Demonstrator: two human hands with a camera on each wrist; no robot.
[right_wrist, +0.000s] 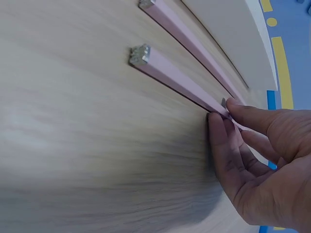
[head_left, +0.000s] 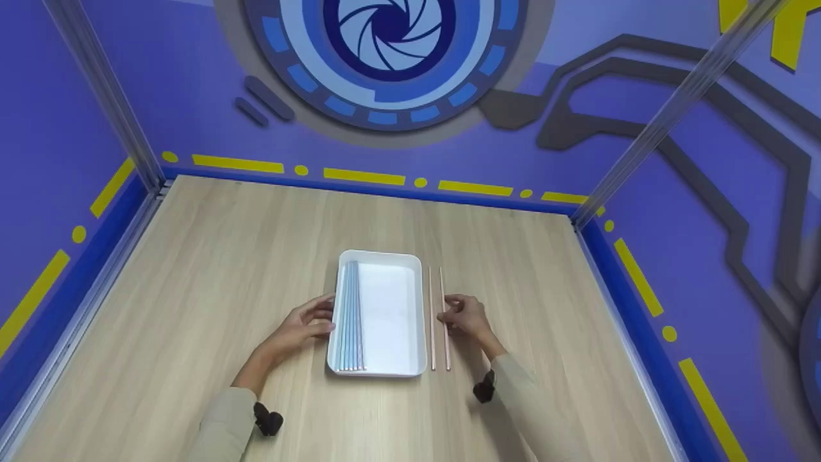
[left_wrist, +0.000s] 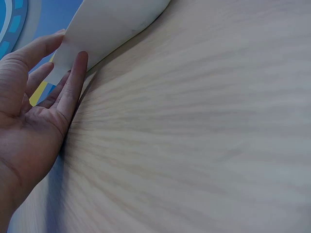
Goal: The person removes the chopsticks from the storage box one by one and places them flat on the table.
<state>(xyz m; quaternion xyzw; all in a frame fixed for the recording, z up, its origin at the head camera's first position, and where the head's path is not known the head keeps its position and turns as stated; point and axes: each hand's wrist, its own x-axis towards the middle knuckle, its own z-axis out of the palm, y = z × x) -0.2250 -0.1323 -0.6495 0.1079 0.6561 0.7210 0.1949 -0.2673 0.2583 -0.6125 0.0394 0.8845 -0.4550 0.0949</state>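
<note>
A white rectangular tray (head_left: pixel 388 321) lies on the table in the head view. Along its left side rest several bluish chopsticks (head_left: pixel 351 314), bunched close at their far ends and fanned slightly at the near ends. My left hand (head_left: pixel 300 328) touches the tray's left wall with its fingertips, thumb and fingers spread. Two pink chopsticks lie just right of the tray, roughly parallel to it. Around the outer pink chopstick (right_wrist: pixel 175 82), thumb and fingers of my right hand (head_left: pixel 467 316) pinch near the middle. The inner pink chopstick (right_wrist: pixel 189 43) lies untouched between it and the tray.
The wooden table (head_left: pixel 244 237) is bordered by blue panels (head_left: pixel 385 151) at the back and both sides. Metal posts (head_left: pixel 112 96) stand at its back corners. A black wrist device (head_left: pixel 268 420) sits at each sleeve cuff.
</note>
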